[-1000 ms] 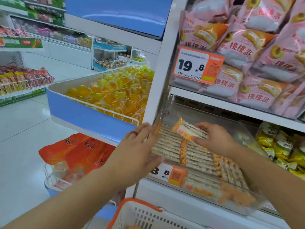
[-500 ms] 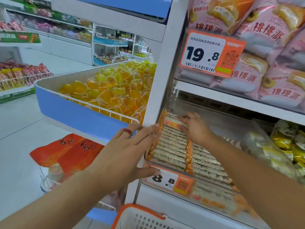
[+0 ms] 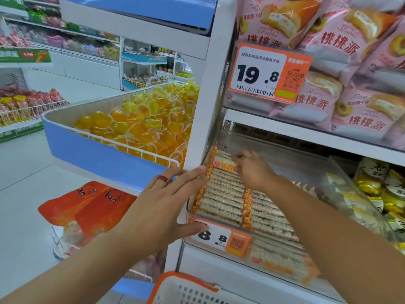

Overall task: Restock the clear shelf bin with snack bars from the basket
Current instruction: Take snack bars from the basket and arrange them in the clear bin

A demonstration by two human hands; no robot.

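Observation:
The clear shelf bin (image 3: 344, 183) sits on the lower shelf, its left part filled with two tight rows of snack bars (image 3: 221, 194) in clear wrappers with orange ends. My right hand (image 3: 252, 170) reaches deep into the bin and pinches one snack bar (image 3: 223, 164) at the back of the left row. My left hand (image 3: 166, 207) lies with straight fingers against the bin's left front corner, thumb on the 8.8 price tag (image 3: 219, 238). The white basket (image 3: 186, 290) with an orange rim shows at the bottom edge.
Pink cake packs (image 3: 341, 69) fill the shelf above, behind a 19.8 tag (image 3: 269, 73). Yellow packets (image 3: 383, 194) lie to the bin's right. A blue bin of yellow jelly cups (image 3: 140, 128) juts out on the left, with orange bags (image 3: 87, 209) below it.
My right hand carried the bar from above the middle of the rows to the back left of the bin. My left hand stayed at the bin's corner. The camera moved closer.

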